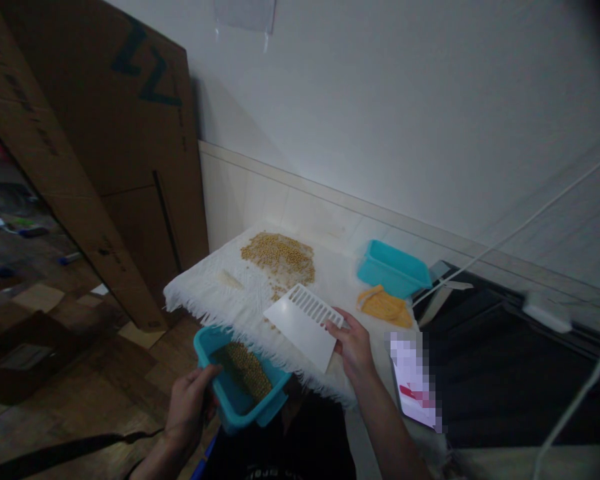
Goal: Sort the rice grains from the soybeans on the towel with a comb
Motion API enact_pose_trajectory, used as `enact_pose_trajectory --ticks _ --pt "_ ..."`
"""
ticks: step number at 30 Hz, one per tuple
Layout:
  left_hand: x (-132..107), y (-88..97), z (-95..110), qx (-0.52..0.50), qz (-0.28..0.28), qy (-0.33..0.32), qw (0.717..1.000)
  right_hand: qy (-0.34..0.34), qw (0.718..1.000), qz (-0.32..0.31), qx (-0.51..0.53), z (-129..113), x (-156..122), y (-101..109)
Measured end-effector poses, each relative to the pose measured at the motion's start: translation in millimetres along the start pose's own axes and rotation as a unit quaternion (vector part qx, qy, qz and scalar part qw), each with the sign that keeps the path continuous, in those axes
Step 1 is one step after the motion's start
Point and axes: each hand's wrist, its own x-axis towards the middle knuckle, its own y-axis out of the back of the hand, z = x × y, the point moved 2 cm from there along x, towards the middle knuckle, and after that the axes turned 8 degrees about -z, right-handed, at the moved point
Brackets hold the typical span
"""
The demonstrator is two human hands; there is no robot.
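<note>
My left hand (187,407) grips a teal plastic bin (230,397) by its near rim, held just below the fringed front edge of a white cloth (215,290). The bin holds a layer of yellowish beans. My right hand (353,343) pinches a flat white plastic scraper (303,323) with a slotted top edge, tilted over the cloth's front edge above the bin. A pile of the same beans (280,257) lies farther back on the cloth, with a few stray ones between it and the scraper.
A second teal bin (393,267) stands at the cloth's far right, an orange mesh bag (385,305) lying in front of it. A large cardboard box (105,147) leans at the left. Black furniture (505,360) and white cables (505,237) fill the right. Wood floor lies below.
</note>
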Motion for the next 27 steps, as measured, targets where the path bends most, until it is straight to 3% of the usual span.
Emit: enact_pose_trajectory --ticks 15,27 --pt "0 -1.0 3 -0.004 0.008 0.003 1.0 -0.018 1.0 0.005 -0.005 -6 -16 0" --pt "-1 -1.2 1 0.002 0.004 0.006 1.0 -0.046 0.998 -0.045 0.001 2 -29 -11"
